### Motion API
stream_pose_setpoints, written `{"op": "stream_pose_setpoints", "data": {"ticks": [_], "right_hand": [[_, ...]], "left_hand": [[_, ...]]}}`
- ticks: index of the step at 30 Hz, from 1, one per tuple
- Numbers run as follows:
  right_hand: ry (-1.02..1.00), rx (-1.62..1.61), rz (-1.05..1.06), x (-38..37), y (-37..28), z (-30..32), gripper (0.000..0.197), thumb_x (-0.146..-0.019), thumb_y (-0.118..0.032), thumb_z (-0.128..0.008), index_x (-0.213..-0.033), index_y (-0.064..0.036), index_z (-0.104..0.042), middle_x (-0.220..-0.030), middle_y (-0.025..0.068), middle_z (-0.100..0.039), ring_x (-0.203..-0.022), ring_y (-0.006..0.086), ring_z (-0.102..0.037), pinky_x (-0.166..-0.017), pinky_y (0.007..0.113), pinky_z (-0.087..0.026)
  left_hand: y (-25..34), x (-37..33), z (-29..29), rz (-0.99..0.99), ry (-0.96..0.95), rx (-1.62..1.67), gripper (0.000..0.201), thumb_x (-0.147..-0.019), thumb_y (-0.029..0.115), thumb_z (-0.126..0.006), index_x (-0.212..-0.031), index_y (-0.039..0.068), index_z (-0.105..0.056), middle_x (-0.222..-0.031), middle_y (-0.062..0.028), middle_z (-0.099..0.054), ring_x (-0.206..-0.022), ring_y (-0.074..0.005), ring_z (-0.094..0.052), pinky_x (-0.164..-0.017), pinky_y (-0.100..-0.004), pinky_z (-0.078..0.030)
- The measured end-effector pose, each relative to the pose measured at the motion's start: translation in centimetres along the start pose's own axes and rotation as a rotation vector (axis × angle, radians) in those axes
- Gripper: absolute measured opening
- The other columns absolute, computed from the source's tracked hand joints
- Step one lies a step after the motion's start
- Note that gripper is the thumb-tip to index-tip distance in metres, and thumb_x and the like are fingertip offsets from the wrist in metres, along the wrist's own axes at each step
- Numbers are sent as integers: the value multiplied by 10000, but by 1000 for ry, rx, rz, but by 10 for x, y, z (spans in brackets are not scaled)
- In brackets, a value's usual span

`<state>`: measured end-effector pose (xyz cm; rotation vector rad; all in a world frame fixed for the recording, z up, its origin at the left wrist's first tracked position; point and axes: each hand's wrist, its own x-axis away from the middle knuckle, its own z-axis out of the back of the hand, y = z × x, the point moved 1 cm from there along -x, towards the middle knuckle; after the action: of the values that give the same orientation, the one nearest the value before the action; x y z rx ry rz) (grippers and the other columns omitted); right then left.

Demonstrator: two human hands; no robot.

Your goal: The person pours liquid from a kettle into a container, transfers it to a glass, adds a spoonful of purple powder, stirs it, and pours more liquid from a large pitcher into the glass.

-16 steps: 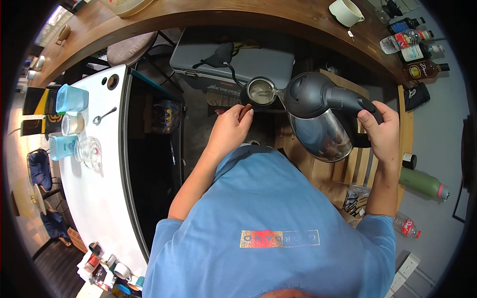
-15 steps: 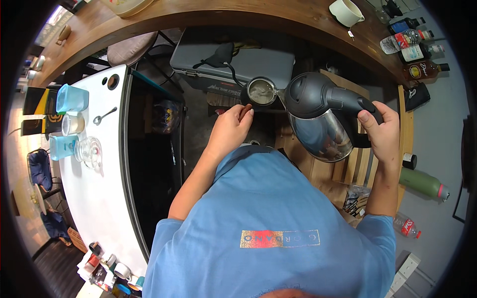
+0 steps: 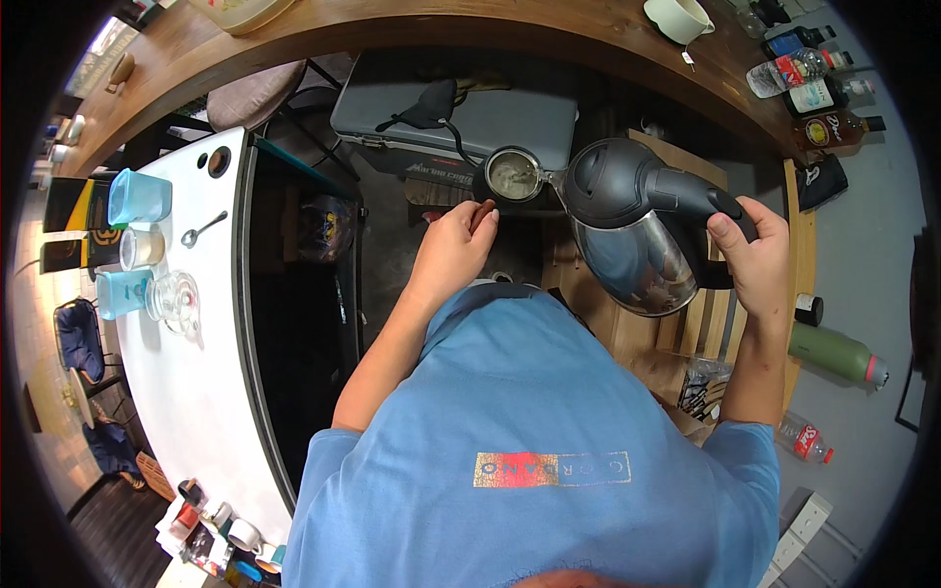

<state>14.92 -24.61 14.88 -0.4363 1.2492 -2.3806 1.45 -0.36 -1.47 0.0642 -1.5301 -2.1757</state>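
Note:
My right hand (image 3: 755, 255) is closed around the black handle of an electric kettle (image 3: 632, 245), which has a black lid and a shiny metal body. The kettle is tilted, its spout at the rim of a small black gooseneck pot (image 3: 514, 176). Cloudy-looking liquid shows inside the open pot, and water seems to run in from the spout. Below the pot, my left hand (image 3: 454, 250) grips its reddish-brown wooden handle (image 3: 482, 214). The pot's thin curved spout points away to the upper left.
To the left, a white counter (image 3: 211, 392) bears blue containers (image 3: 139, 196), a glass jar (image 3: 173, 302) and a spoon (image 3: 204, 229). A wooden bar top (image 3: 470, 39) curves across the far side, with a white cup (image 3: 678, 20). Bottles (image 3: 799, 71) and a green flask (image 3: 833, 355) stand at right.
Both hands and both vessels hold almost the same place. The pouring tilt looks unchanged, and the whole view has shifted only slightly.

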Motion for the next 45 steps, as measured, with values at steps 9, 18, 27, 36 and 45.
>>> {"op": "stream_pose_setpoints", "data": {"ticks": [9,18,27,36,45], "right_hand": [[19,-1,-20,5,3,2,307,-776,-264,-759,-814,15,-637,-713,22,-613,-636,66,-559,-579,201,-461],[59,-14,-23,11,5,2,307,-778,-255,-757,-829,25,-640,-724,32,-622,-639,71,-567,-578,202,-464],[92,20,-49,15,11,5,339,-769,-280,-762,-839,30,-644,-723,38,-626,-641,75,-570,-578,205,-463],[120,68,-66,20,16,10,332,-766,-275,-765,-827,29,-648,-714,32,-625,-633,70,-559,-575,204,-457],[148,-12,-115,24,19,11,331,-769,-258,-765,-867,35,-647,-750,50,-639,-650,80,-584,-589,206,-477]], "left_hand": [[-1,-2,-8,14,-26,-4,298,-896,230,-552,-931,-59,-614,-823,-209,-652,-768,-290,-656,-683,-333,-486],[-7,-5,-15,-18,-19,14,303,-899,230,-546,-957,-59,-616,-829,-211,-653,-789,-291,-661,-693,-333,-489],[-9,-12,-25,-33,-47,39,310,-902,236,-540,-950,-61,-611,-814,-215,-651,-792,-302,-660,-700,-344,-488],[-9,-17,-34,-67,-61,58,310,-899,237,-542,-935,-64,-608,-843,-218,-655,-814,-325,-654,-711,-354,-490],[-14,-24,-41,-97,-89,73,303,-897,233,-545,-930,-61,-610,-858,-228,-652,-820,-337,-651,-711,-364,-492]]}}
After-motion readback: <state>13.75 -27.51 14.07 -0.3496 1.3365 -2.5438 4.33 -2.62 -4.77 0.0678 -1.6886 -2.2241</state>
